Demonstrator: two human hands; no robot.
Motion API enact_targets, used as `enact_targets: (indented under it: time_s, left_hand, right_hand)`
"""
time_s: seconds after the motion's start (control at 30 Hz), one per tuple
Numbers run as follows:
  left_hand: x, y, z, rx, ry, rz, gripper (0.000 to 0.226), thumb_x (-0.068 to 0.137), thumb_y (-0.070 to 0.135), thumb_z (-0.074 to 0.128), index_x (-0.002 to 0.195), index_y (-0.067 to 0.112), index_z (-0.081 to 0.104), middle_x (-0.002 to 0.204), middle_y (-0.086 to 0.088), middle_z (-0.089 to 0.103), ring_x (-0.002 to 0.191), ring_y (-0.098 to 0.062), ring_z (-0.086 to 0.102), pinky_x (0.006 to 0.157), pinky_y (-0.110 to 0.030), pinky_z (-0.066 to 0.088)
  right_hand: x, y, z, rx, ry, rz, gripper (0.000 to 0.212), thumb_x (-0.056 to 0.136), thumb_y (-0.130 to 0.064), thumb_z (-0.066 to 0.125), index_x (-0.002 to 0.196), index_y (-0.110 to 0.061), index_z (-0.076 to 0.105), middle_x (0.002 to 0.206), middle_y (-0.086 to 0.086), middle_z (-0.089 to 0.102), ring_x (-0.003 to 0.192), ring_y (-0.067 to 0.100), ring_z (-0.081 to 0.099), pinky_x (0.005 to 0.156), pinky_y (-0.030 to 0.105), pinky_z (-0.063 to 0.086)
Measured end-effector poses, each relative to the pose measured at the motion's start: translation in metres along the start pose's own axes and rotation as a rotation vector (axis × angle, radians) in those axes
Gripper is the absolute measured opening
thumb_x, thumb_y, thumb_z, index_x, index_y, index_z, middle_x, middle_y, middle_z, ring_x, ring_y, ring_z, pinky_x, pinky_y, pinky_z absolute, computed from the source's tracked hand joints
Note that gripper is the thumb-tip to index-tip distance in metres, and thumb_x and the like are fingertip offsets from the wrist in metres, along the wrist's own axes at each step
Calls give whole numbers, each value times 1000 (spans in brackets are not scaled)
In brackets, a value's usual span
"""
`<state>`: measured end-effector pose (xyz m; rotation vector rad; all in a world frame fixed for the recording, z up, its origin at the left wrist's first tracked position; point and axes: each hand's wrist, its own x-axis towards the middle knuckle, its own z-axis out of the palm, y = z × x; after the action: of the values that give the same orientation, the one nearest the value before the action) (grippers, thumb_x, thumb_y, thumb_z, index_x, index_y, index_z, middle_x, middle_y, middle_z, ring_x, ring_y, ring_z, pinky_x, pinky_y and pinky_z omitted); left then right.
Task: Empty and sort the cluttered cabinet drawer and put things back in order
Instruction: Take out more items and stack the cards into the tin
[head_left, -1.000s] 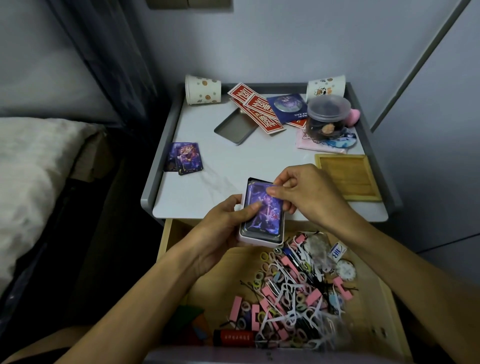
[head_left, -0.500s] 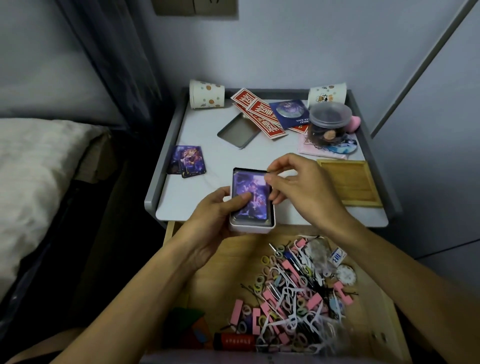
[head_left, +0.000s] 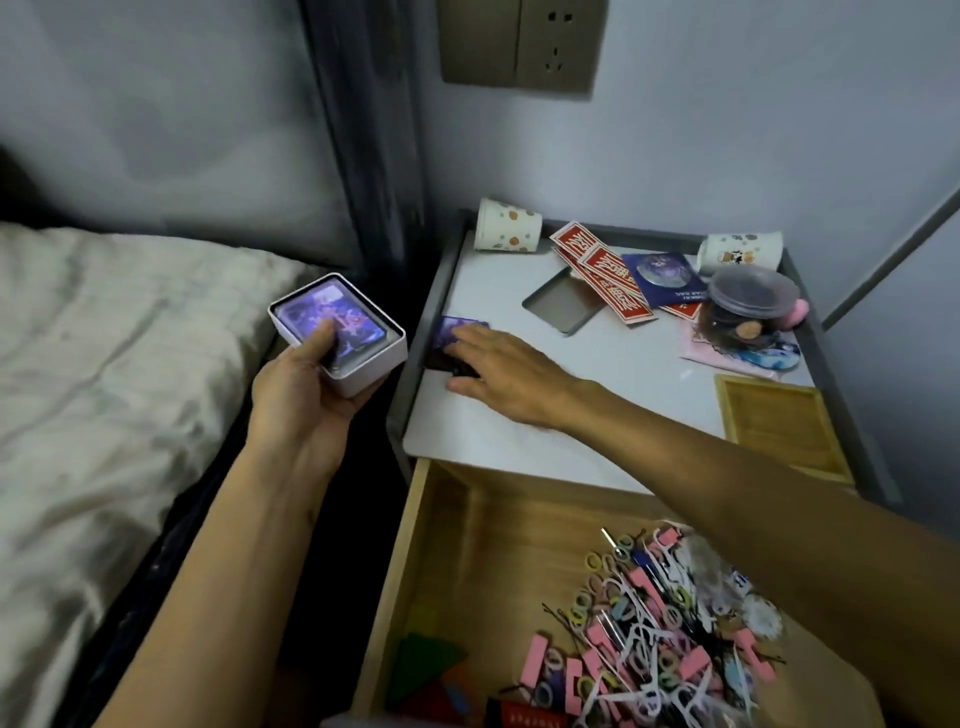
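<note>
hidden: purple cards (head_left: 460, 328) mostly under right grip (head_left: 498, 369), count unclear | right grip: fingers spread flat on them at surface's (head_left: 519, 431) left edge | left grip (head_left: 306, 387): curled round white card box (head_left: 375, 370), thumb on top card (head_left: 311, 310), beside surface

We find the wooden drawer (head_left: 467, 561) open, hair ties and clips (head_left: 649, 639) heaped at its right; white card box (head_left: 375, 368) tilted in the left hand (head_left: 296, 395); loose purple cards (head_left: 460, 330) at the cabinet top (head_left: 519, 421) left edge
</note>
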<state>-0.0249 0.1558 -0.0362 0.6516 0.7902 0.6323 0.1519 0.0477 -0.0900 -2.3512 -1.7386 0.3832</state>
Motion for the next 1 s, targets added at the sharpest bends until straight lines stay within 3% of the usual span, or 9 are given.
enact_targets:
  time_s: [0.1, 0.17, 0.33, 0.43, 0.53, 0.6, 0.7, 0.83, 1.0]
  left_hand:
    - [2, 7, -6, -34, -21, -32, 29, 100, 17, 50, 123, 2, 59, 129, -21, 63, 94, -29, 70, 64, -39, 62]
    - [2, 8, -6, -34, -49, -42, 23, 100, 16, 51, 117, 4, 61, 128, -21, 63, 92, -28, 71, 65, -39, 62]
    - [-3, 3, 0, -13, -89, -62, 34, 99, 15, 52, 128, -1, 59, 126, -20, 66, 102, -31, 69, 78, -43, 62]
    - [-8, -4, 7, 31, -105, -66, 39, 98, 16, 54, 133, -2, 55, 126, -21, 65, 110, -34, 66, 87, -47, 58]
    - [-12, -9, 13, 73, -103, -72, 38, 97, 15, 56, 132, -3, 56, 120, -21, 68, 98, -32, 71, 79, -44, 61]
    - [-13, -12, 15, 84, -91, -69, 37, 97, 14, 56, 131, -3, 56, 117, -20, 70, 88, -28, 73, 71, -41, 62]
    - [-13, -12, 18, 108, -90, -60, 37, 97, 14, 56, 130, -2, 57, 116, -20, 70, 93, -30, 72, 71, -40, 62]
    - [-10, -12, 21, 121, -91, -45, 38, 98, 14, 56, 132, -3, 55, 118, -21, 69, 90, -28, 72, 74, -42, 62]
    - [-11, -13, 22, 133, -111, -55, 37, 97, 14, 56, 131, -1, 57, 109, -16, 72, 85, -25, 73, 70, -40, 63]
  right_hand:
    - [4, 3, 14, -91, -67, -24, 62, 103, -47, 35, 156, -18, 19, 165, 5, 5, 151, 20, -1, 119, 32, 5]
    - [-9, 6, 23, -119, -25, -47, 61, 104, -47, 32, 156, -19, 18, 165, 4, 5, 151, 20, -2, 119, 32, 5]
    - [-73, 14, 35, -61, 70, -37, 55, 103, -46, 37, 154, -26, 28, 162, -1, 20, 149, 17, 13, 117, 29, 16]
    - [-94, 20, 28, 38, 123, 18, 50, 98, -40, 54, 145, -27, 45, 150, 0, 39, 137, 18, 34, 110, 31, 30]
    - [-82, 23, 8, 141, 186, 177, 60, 88, -43, 68, 140, -22, 49, 139, 1, 44, 128, 20, 39, 107, 35, 34]
    - [-66, 24, -5, 96, 122, 266, 80, 78, -56, 72, 144, -21, 43, 141, 4, 40, 130, 23, 35, 107, 36, 30]
    - [-39, 12, -15, -51, -92, 318, 102, 64, -65, 78, 144, -16, 36, 141, 11, 36, 133, 29, 29, 106, 38, 30]
    - [-14, -7, -24, -156, -255, 414, 98, 59, -53, 87, 132, -9, 38, 133, 17, 44, 126, 34, 39, 94, 39, 38]
    - [-9, 2, -24, -124, -278, 448, 97, 58, -51, 89, 130, -8, 41, 133, 15, 42, 125, 34, 42, 95, 41, 41]
